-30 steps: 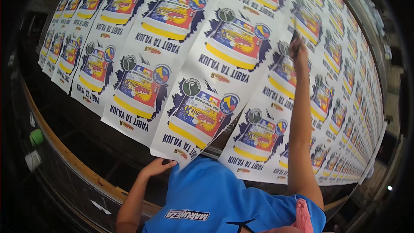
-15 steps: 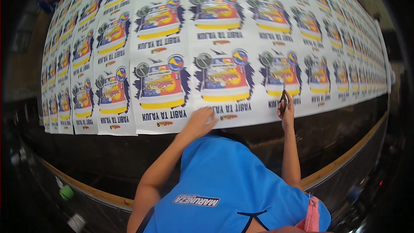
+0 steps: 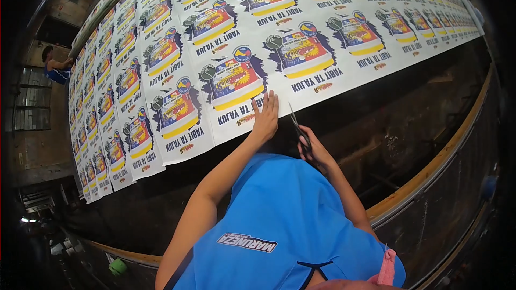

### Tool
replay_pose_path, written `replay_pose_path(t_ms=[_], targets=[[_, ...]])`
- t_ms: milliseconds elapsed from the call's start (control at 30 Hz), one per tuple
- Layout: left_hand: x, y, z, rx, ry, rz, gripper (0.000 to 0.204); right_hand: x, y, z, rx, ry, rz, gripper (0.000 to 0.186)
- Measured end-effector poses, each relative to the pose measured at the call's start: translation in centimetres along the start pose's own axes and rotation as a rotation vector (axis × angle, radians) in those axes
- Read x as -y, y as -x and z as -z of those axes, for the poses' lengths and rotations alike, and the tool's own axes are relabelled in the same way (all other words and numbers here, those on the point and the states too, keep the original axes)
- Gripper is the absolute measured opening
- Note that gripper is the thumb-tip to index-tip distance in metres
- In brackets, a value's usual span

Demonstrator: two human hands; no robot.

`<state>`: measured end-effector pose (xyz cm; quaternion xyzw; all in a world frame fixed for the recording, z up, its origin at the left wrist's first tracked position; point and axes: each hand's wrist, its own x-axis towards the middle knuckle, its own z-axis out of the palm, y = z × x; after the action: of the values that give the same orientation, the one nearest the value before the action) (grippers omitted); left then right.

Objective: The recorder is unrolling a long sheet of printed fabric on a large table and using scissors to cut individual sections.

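Observation:
White printed sheeting [image 3: 349, 79] with repeating colourful pictures and lettering stretches out in front of me in adjoining panels. My left hand [image 3: 265, 120] lies flat on it at the near edge, fingers spread over the print. In my right hand [image 3: 318, 153] is a pair of dark-handled scissors [image 3: 296, 124], just off the same edge and right of my left hand. Their blades point away from me, with the tips close to the sheet's margin. I cannot tell whether the tips touch it.
Beyond the sheet's near edge lies a dark, stained surface [image 3: 395, 139], bordered by a wooden strip [image 3: 400, 200]. A person [image 3: 57, 67] stands at the far left by the sheeting. A green object [image 3: 116, 267] sits low on the left.
My right hand has brought the scissors left and back off the print to the sheet's edge. My left hand has flattened onto the sheet. The view has turned, showing more on the left.

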<state>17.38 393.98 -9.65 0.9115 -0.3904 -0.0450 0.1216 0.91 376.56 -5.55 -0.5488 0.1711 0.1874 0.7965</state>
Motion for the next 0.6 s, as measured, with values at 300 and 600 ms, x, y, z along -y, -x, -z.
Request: replay_pose_path(t_ms=[300, 600], targets=[[-0.4, -0.3, 4.0, 0.047, 0.010, -0.037, 0.079, 1.8, -2.4, -0.6, -0.030, -0.098, 0.108, 0.056], [0.3, -0.8, 6.1, 0.175, 0.123, -0.056, 0.082, 4.2, -12.2, 0.4, -0.045, -0.128, 0.084, 0.054]])
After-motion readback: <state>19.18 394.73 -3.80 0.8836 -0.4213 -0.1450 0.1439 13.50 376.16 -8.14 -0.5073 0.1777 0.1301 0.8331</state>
